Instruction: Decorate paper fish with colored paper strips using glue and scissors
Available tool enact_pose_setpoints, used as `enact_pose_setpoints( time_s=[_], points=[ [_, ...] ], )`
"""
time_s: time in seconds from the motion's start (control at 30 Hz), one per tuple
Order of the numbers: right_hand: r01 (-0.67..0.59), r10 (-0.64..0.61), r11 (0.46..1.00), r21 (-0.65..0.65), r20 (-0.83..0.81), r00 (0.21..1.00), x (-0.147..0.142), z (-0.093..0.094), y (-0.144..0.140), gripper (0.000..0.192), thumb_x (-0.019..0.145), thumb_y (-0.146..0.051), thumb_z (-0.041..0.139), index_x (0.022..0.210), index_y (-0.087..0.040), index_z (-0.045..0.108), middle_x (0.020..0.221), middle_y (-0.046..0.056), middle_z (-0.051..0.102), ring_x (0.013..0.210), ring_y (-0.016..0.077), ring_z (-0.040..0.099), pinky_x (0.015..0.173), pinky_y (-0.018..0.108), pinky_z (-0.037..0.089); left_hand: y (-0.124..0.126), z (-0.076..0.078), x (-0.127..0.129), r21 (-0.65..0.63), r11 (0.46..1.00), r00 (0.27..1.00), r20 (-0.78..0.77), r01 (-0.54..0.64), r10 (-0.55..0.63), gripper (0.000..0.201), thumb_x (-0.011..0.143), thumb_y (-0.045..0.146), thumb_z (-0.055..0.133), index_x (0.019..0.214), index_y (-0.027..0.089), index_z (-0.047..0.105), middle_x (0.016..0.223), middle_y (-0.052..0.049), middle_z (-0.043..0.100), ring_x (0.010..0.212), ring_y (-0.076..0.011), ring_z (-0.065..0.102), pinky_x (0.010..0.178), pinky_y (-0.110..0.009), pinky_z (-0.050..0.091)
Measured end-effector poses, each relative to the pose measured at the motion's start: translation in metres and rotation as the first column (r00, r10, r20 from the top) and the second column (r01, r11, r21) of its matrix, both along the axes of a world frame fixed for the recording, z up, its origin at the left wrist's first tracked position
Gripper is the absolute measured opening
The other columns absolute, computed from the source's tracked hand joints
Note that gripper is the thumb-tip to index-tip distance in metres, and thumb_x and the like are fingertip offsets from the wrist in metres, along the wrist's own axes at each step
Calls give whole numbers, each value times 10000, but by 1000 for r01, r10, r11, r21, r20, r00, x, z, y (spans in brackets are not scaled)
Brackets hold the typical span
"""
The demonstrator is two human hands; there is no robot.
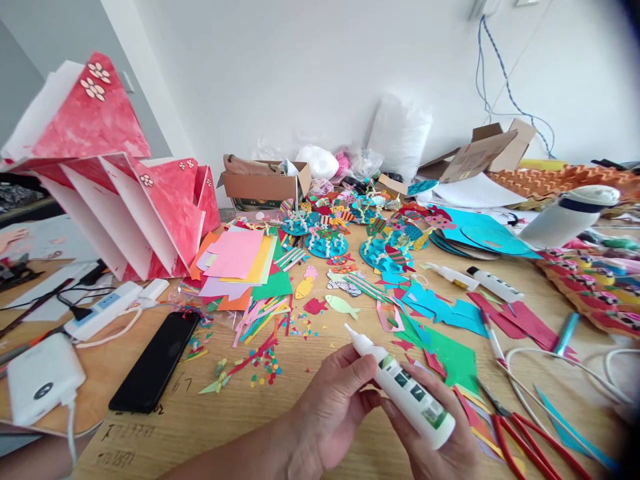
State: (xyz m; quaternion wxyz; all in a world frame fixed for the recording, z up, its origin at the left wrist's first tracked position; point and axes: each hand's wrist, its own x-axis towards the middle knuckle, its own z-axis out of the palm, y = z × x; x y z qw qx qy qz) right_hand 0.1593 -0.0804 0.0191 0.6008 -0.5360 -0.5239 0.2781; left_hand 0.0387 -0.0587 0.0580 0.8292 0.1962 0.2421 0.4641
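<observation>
A white squeeze glue bottle [413, 400] with a thin nozzle is held low over the front of the wooden table. It tilts, its nozzle pointing away and to the left. My left hand [333, 403] pinches the bottle just below the nozzle, thumb on top. Around its lower body are the fingers of my right hand [437, 427]. Beyond the nozzle lie small paper fish: a pale green one [343, 306], a dark red one [315, 306] and a yellow one [303, 287]. Green paper [453, 357] lies to the right of the bottle.
Red-handled scissors [525, 437] lie at the front right, near a white cable. A black phone [155, 363] and a power bank [45, 377] are at left. Coloured paper sheets [235, 253] are stacked mid-left. Decorated blue paper pieces [385, 250] and a white bottle [565, 217] stand farther back.
</observation>
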Motion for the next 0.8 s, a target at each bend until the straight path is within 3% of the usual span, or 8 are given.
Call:
enact_pose_setpoints(
  time_s=[0.07, 0.13, 0.2, 0.27, 0.33, 0.43, 0.6, 0.8],
  points=[
    [32, -37, 998, -48, -97, 995, 4, 2, 1, 360, 605, -275, 692, 933, -221, 552, 924, 52, 644, 764, 195, 623, 646, 280, 522, -3, -3, -6, 72, 994, 991, -115, 82, -74, 274, 738, 351, 583, 887, 122, 593, 831, -48, 528, 734, -100, 487, 617, -189, 357],
    [43, -56, 995, -90, -150, 987, 12, 4, 4, 371, 606, -282, 695, 940, -218, 549, 932, 50, 630, 783, 188, 610, 665, 266, 511, -5, -6, -16, 169, 956, 925, -340, 239, -171, 298, 770, 377, 525, 919, 131, 606, 859, -50, 547, 727, -102, 495, 602, -190, 368],
    [20, -38, 992, -126, -146, 988, 21, 7, 6, 371, 620, -291, 688, 954, -213, 547, 948, 52, 614, 799, 183, 594, 661, 249, 499, -5, -11, -28, 239, 839, 727, -643, 488, -241, 232, 758, 306, 539, 895, 140, 627, 796, -30, 578, 696, -102, 509, 621, -203, 392],
    [-4, -20, 986, -166, -147, 989, 30, 10, 8, 354, 656, -314, 659, 970, -200, 541, 948, 66, 606, 758, 179, 587, 605, 242, 493, -2, -17, -42, 312, 727, 489, -872, 612, -38, 181, 775, 221, 501, 874, 156, 638, 800, -23, 604, 748, -120, 530, 709, -236, 414],
    [-19, -14, 981, -191, -169, 986, 35, 13, 11, 323, 692, -344, 622, 957, -181, 536, 890, 74, 613, 685, 172, 582, 538, 244, 483, 3, -25, -55, 400, 614, 260, -915, 681, 308, 207, 799, 144, 441, 889, 155, 627, 858, -41, 610, 831, -142, 529, 794, -273, 408],
    [-68, 34, 973, -219, -153, 988, 36, 15, 14, 290, 709, -364, 602, 913, -171, 530, 756, 53, 619, 629, 168, 574, 505, 246, 470, 11, -38, -71, 428, 442, 86, -788, 788, 609, 239, 824, 91, 376, 899, 146, 596, 916, -58, 587, 909, -156, 499, 841, -303, 406],
    [-167, 158, 949, -269, -53, 986, 21, 18, 20, 323, 705, -389, 596, 939, -180, 519, 897, 76, 625, 634, 161, 581, 498, 247, 467, 16, -54, -82, 401, 360, 23, -694, 842, 720, 240, 841, 100, 370, 975, 166, 558, 953, -28, 574, 943, -149, 480, 870, -325, 413],
    [-211, 252, 940, -269, 129, 959, 4, 14, 24, 270, 746, -377, 548, 932, -185, 509, 907, 62, 607, 702, 155, 566, 560, 246, 463, 14, -65, -83, 425, 281, 46, -614, 861, 788, 280, 850, 91, 344, 1046, 157, 533, 1060, -34, 563, 1034, -151, 450, 925, -333, 392]
  ],
)
